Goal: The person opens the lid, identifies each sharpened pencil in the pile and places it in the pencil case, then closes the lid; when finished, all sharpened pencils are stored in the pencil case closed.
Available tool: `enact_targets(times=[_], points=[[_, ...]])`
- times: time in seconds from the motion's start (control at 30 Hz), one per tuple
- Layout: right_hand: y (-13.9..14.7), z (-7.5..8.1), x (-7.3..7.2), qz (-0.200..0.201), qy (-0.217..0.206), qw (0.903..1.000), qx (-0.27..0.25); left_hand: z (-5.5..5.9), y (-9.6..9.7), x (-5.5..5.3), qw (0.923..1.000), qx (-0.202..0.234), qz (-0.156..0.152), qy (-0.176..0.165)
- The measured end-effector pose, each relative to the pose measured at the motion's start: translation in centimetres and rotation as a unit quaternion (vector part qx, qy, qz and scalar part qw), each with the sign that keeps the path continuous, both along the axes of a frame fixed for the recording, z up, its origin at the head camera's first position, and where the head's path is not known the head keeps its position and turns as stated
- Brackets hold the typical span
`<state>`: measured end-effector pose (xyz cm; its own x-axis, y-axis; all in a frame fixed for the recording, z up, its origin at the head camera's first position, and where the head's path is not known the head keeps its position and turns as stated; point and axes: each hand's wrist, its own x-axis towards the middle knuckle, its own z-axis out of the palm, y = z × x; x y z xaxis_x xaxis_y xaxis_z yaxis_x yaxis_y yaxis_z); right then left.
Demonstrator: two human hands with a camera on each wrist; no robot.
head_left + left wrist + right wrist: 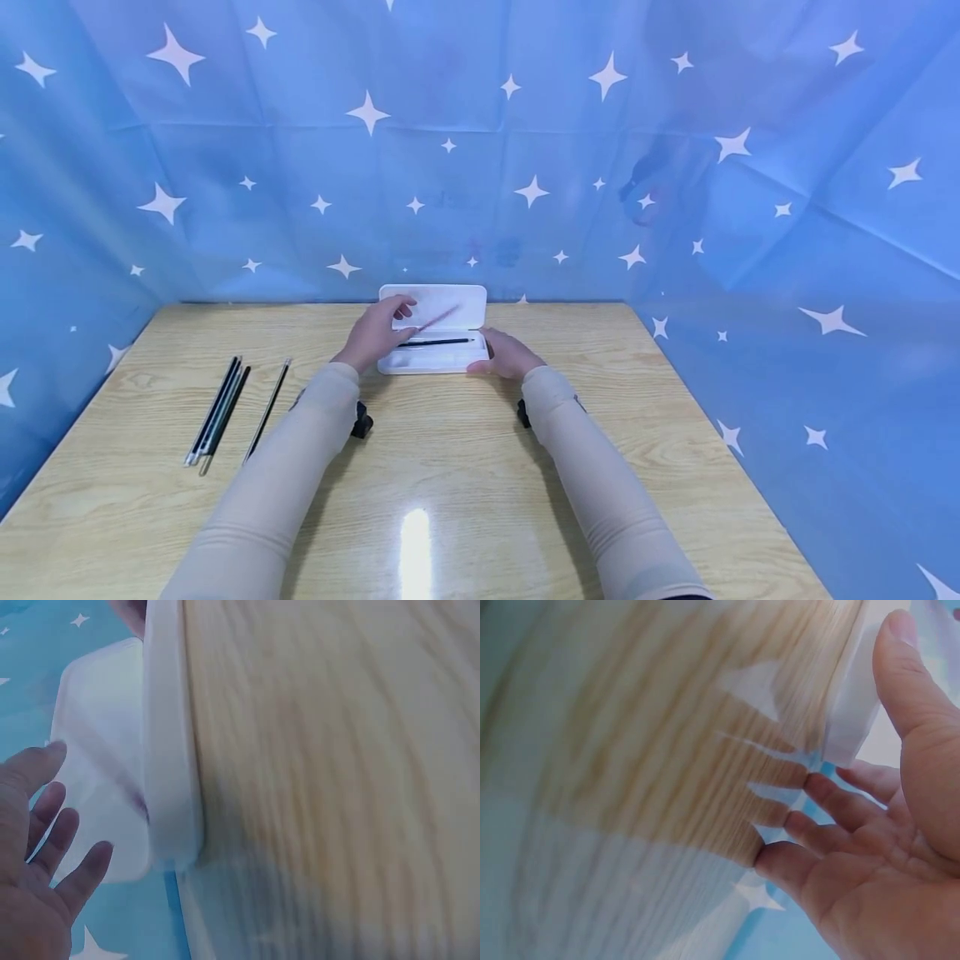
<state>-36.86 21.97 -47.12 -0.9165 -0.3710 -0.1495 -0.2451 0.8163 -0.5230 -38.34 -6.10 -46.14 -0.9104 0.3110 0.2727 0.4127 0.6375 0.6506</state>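
Observation:
An open white pencil case [431, 360] lies at the back of the table, its lid [468, 302] raised behind it. One black pencil [442, 342] lies inside, and a faint reddish streak crosses the lid. My left hand [378, 333] hovers over the case's left end; in the left wrist view its fingers [88, 874] are spread, with nothing between them. At the right end my right hand [513, 356] holds the case, thumb [904, 671] along its front side and fingers round the end, the index finger partly hidden behind it.
Several dark pencils [219, 412] lie in a bundle on the left of the wooden table [480, 467]. A single pencil [268, 408] lies just right of them, near the left sleeve. A blue star-patterned curtain [450, 183] hangs right behind the case and along both sides.

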Motion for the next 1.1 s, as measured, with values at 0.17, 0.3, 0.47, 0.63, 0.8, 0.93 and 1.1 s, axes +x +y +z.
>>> enact_targets(times=[0.17, 0.3, 0.47, 0.63, 0.8, 0.93, 1.1], points=[[0.0, 0.0, 0.0, -0.004, 0.0, 1.0, 0.005, 0.0, -1.0, 0.2, 0.9999, 0.004, 0.013, -0.005], [0.0, 0.0, 0.0, -0.006, -0.002, 1.0, -0.005, 0.1, -1.6, 0.4, 0.9997, 0.018, 0.014, -0.009], [0.0, 0.0, 0.0, -0.007, -0.005, 0.9999, -0.015, 0.0, -2.3, 0.4, 0.9997, 0.021, 0.005, -0.006], [-0.1, 0.0, 0.0, -0.009, -0.009, 0.9999, -0.011, 0.2, -3.4, 0.6, 0.9997, 0.021, 0.007, -0.005], [-0.1, 0.2, 0.0, 0.005, -0.01, 0.9998, -0.017, 0.5, -4.7, 0.8, 0.9994, 0.03, 0.015, -0.005], [-0.2, 0.4, 0.0, 0.009, -0.01, 0.9999, -0.004, 0.6, -6.0, 1.0, 0.9995, 0.026, 0.018, -0.009], [-0.3, 0.3, -0.1, 0.007, -0.013, 0.9999, 0.002, 0.7, -8.0, 1.5, 0.9996, 0.017, 0.025, -0.005]])
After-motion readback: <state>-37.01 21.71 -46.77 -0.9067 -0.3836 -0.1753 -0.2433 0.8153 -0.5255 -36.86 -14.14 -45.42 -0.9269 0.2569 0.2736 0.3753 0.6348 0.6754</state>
